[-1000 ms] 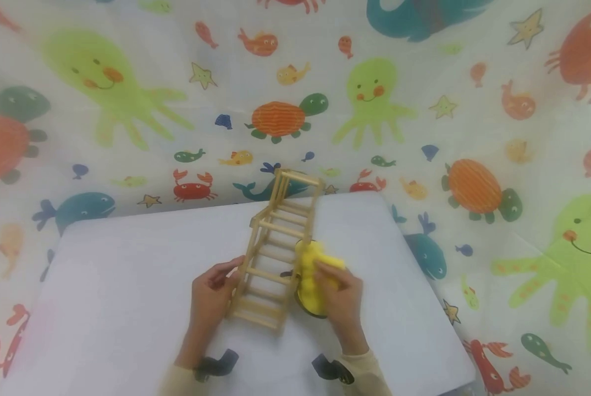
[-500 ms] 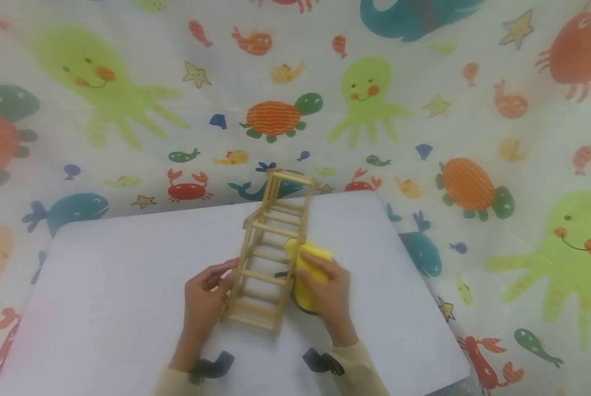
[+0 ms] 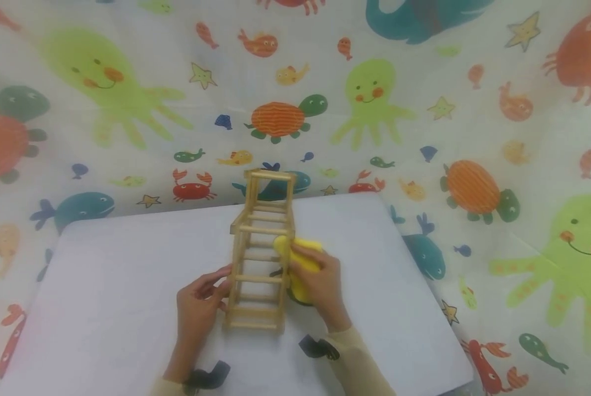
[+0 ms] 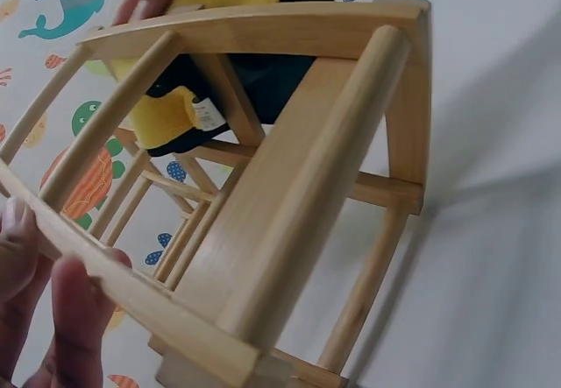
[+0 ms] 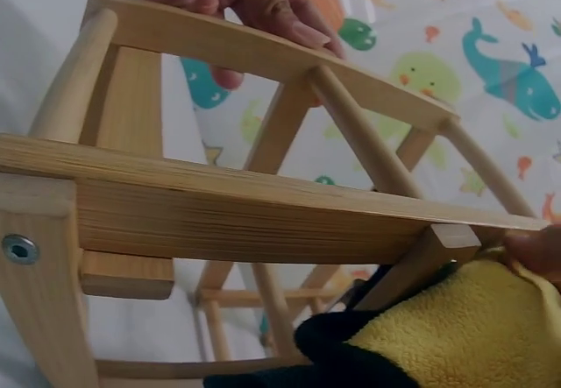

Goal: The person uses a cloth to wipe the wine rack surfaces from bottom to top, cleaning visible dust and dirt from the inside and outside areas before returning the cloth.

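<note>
A light wooden rack with rungs between its side rails [image 3: 258, 279] stands in the middle of the table, its long side running away from me. My left hand [image 3: 198, 302] grips its left rail; in the left wrist view the fingertips [image 4: 74, 292] meet the wood. On the other side, my right hand [image 3: 321, 280] holds a yellow cloth [image 3: 299, 289] against the right rail. Fuzzy yellow on one face and dark on the other, the cloth [image 5: 473, 327] wraps by the rail in the right wrist view. Part of it shows through the rungs, with a small white label [image 4: 209, 115].
The white table [image 3: 127, 286] spreads out on both sides of the rack. Behind it hangs a curtain [image 3: 409, 49] printed with sea animals. Dark straps [image 3: 320, 347] sit at both wrists over beige sleeves.
The rack has swung from leaning rightward to nearly straight, its far end shifting left. The right hand has moved left with the cloth, now flatter against the rail. The left hand keeps its grip.
</note>
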A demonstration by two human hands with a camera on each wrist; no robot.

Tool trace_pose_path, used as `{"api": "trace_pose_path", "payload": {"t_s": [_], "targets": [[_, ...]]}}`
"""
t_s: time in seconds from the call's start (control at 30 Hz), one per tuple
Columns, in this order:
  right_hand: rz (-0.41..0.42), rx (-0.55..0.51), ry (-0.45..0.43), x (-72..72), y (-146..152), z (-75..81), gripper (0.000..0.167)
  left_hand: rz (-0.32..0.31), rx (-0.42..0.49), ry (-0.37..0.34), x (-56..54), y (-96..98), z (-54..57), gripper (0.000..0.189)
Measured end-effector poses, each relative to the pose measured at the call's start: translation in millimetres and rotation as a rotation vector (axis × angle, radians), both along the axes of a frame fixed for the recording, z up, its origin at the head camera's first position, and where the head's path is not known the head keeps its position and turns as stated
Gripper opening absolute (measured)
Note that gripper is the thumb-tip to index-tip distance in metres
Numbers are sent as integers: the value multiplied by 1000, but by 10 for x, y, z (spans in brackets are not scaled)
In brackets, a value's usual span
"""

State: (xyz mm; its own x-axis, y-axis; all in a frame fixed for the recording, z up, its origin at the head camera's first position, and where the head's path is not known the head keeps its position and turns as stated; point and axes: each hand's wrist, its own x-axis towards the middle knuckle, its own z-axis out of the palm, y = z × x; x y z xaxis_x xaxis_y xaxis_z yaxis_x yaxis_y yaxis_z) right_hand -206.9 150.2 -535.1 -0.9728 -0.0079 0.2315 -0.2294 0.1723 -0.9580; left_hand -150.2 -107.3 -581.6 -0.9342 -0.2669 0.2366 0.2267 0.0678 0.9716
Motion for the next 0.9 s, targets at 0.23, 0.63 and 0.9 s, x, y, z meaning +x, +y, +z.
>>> {"api": "trace_pose_path", "payload": {"t_s": [0.23, 0.63, 0.9], "targets": [[83, 53, 34, -161, -5, 44, 36, 27, 35, 32, 45, 37, 5, 27], [143, 110, 11, -430, -11, 111, 33, 38, 100, 22, 66, 120, 38, 24], [177, 136, 28, -518, 40, 135, 34, 72, 101, 72, 34, 198, -9, 21]]}}
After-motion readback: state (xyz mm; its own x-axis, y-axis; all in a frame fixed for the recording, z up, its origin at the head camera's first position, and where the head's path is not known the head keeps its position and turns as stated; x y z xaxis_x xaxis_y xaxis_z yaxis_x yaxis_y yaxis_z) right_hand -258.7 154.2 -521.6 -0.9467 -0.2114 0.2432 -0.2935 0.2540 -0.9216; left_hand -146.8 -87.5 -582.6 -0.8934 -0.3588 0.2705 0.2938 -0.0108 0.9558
